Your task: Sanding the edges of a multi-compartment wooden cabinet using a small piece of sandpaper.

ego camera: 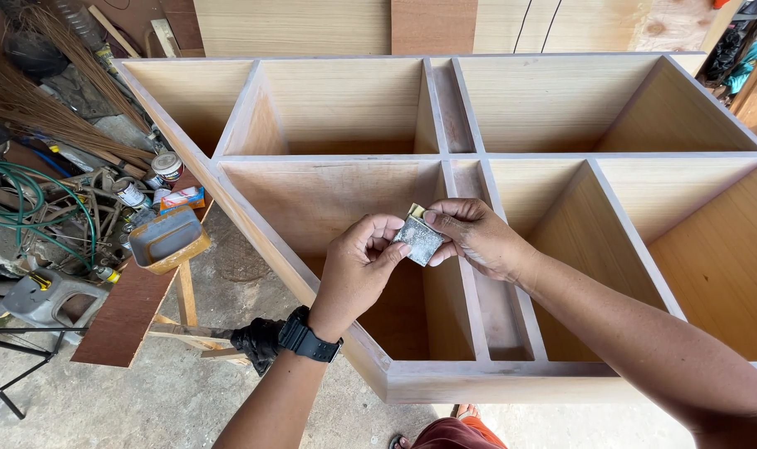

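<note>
Head view: both hands meet over the middle of the wooden cabinet (511, 155), the left hand (358, 270) and the right hand (476, 237) each pinching an edge of a small folded piece of grey sandpaper (418, 238) between thumb and curled fingers, held in the air above an open compartment and touching no wood. To do this well, the fold wants to be tight and flat, the grit facing out, and the pinch firm near the corners. Off left, a cluttered bench (121, 316) carries a metal tray (167, 239), small cans and a green hose (21, 204).
</note>
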